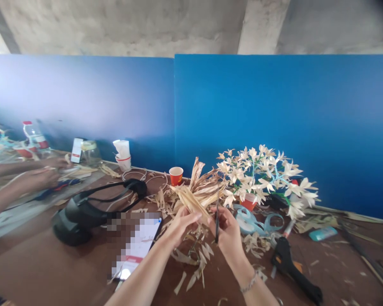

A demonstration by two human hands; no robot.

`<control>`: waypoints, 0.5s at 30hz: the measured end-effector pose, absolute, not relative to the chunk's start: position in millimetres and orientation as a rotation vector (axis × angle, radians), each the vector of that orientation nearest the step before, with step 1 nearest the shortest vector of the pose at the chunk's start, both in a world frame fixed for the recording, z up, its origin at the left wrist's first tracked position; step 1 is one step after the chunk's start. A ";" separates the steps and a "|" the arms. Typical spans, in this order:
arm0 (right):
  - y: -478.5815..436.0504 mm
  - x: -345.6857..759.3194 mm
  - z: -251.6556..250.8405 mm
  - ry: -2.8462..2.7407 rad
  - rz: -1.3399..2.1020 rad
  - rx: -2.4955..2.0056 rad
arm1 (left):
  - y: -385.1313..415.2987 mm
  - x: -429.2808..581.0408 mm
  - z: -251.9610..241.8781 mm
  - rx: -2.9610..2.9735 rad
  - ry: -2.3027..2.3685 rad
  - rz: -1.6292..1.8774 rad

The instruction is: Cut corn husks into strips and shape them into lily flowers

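My left hand (185,223) is closed on a strip of pale dried husk (191,199), which slants up and away from my fingers. In my right hand (227,229) is a pair of scissors (217,221) with dark handles, its thin blade pointing up beside the husk. The fingertips of both hands are close together at the husk's near end. Just behind them lies a heap of brown dried husks (207,182). Beneath my hands, cut petal-shaped pieces (204,255) are scattered on the brown table.
Right of my hands, white husk flowers (264,174) stand in a red cup (249,201); blue ribbon (252,223) and a black glue gun (290,267) lie nearer. Leftward are a phone (140,242), a black headset (83,212) and a co-worker's hands (44,176). A blue partition (274,106) stands behind.
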State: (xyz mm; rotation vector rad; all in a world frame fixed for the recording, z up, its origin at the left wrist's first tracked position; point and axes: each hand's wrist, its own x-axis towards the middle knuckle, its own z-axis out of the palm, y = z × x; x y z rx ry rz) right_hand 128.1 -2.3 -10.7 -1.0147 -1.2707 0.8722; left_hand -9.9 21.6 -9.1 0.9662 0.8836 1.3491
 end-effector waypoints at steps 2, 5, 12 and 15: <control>-1.7 128.7 -11.5 -1.252 0.907 -0.983 | 21.8 -9.0 -8.5 0.989 0.844 1.243; -0.8 130.3 -10.5 -1.220 0.922 -0.964 | 22.5 -6.6 -6.9 0.920 0.816 1.199; -2.9 131.2 -6.2 -1.159 0.850 -1.005 | 20.1 -4.7 0.4 0.800 0.716 1.305; -7.2 127.5 -5.1 -1.171 0.827 -0.991 | 22.4 -6.1 1.5 0.756 0.728 1.374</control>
